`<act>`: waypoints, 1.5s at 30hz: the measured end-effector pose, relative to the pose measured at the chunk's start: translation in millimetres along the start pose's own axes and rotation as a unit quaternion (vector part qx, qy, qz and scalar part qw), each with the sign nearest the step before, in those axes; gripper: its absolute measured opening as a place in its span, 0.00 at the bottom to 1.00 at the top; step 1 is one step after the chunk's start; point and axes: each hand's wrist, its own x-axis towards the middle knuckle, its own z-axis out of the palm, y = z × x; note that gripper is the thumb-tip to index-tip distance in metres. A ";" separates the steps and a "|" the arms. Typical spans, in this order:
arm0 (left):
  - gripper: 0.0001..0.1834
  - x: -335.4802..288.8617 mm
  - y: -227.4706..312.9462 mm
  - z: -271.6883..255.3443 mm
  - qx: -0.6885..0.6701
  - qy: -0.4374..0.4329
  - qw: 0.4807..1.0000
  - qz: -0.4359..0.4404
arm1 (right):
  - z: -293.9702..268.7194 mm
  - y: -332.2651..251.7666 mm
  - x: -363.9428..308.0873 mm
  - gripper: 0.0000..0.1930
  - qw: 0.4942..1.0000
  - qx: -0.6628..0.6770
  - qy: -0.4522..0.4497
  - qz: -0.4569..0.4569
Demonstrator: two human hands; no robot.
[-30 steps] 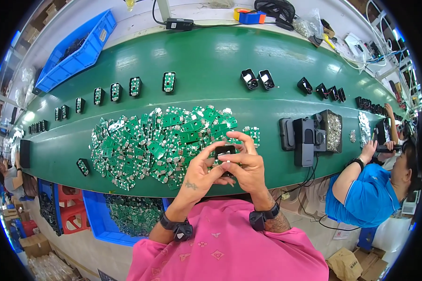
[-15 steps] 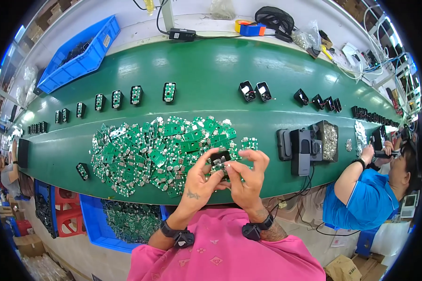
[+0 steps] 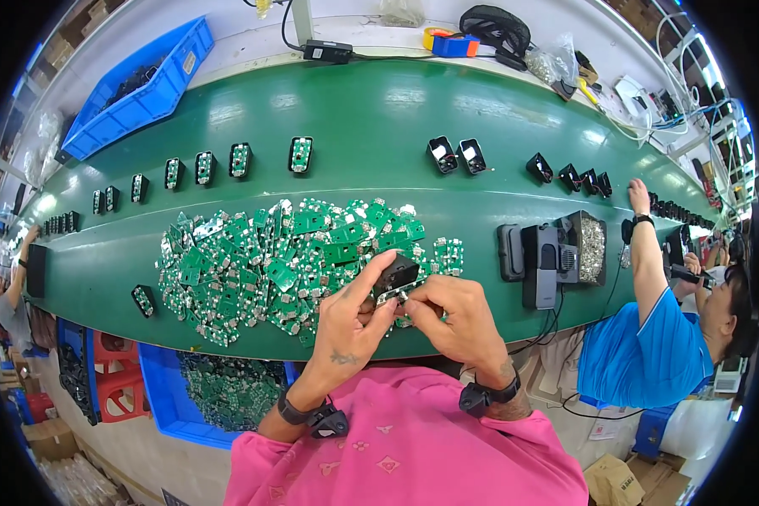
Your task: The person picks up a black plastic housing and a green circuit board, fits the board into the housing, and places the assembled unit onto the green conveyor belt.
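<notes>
Close to the table's front edge, my left hand [image 3: 348, 327] is closed around a small black plastic case [image 3: 400, 271], its dark outer side turned up. A circuit board [image 3: 388, 295] with pale parts shows at the case's near edge, beside my left thumb. My right hand [image 3: 462, 317] is closed, thumb and forefinger pinching at the board's edge by a tiny silvery part. My fingers hide most of the board. Just beyond both hands spreads a large pile of green circuit boards [image 3: 278, 271].
Black cases with boards [image 3: 301, 155] line the green table's left; open black cases [image 3: 471, 157] stand right. A grey device [image 3: 541, 268] and a tray of small metal parts [image 3: 593, 244] lie right. A co-worker's arm [image 3: 647, 253] reaches over the table. A blue crate [image 3: 156, 379] sits below.
The black case has tipped over in my left hand, so its open side no longer faces up. My right hand has shifted slightly right. The co-worker on the right has stretched an arm across the table.
</notes>
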 end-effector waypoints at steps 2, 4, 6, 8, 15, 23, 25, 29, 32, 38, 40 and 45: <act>0.31 0.0 1.0 -1.4 0.003 -0.002 1.000 0.008 | -2.6 -0.7 0.8 0.03 1.000 0.007 -0.018 0.023; 0.31 -1.2 3.6 -1.8 0.014 -0.006 1.000 0.001 | -3.4 1.6 0.6 0.03 0.999 0.001 -0.039 0.001; 0.31 -1.9 5.7 -1.7 0.025 -0.011 1.000 -0.005 | -2.7 -0.7 0.9 0.04 0.999 0.011 -0.028 0.019; 0.31 -2.5 6.3 -1.5 0.090 -0.003 0.996 0.027 | -2.4 -2.4 2.1 0.05 0.999 0.023 -0.020 0.036; 0.32 -3.9 5.4 1.3 0.175 0.003 0.980 0.091 | -1.8 -3.2 0.4 0.04 0.996 0.025 -0.035 0.076; 0.32 -8.7 -1.4 5.4 0.096 0.054 0.993 0.037 | 7.3 8.4 2.5 0.07 0.986 0.101 -0.036 0.125; 0.31 -8.9 1.1 4.5 0.078 0.051 0.995 0.019 | 7.8 5.2 1.3 0.08 0.986 0.084 -0.021 0.140; 0.31 -10.5 -2.5 4.3 0.102 0.055 0.992 0.042 | 11.2 7.4 0.1 0.08 0.985 0.097 -0.026 0.137; 0.31 -11.1 1.4 4.8 0.163 0.064 0.982 0.069 | 11.7 3.7 1.4 0.08 0.989 0.080 -0.018 0.126; 0.31 -11.2 -2.0 8.3 0.143 0.091 0.978 0.118 | 8.0 5.1 2.7 0.08 0.961 0.183 -0.058 0.198; 0.31 -11.2 -3.8 7.6 0.188 0.101 0.966 0.146 | 11.0 3.6 3.6 0.08 0.958 0.205 -0.045 0.197; 0.32 -10.7 -3.2 2.8 0.241 0.099 0.952 0.159 | 15.8 -0.1 4.7 0.08 0.983 0.119 -0.026 0.135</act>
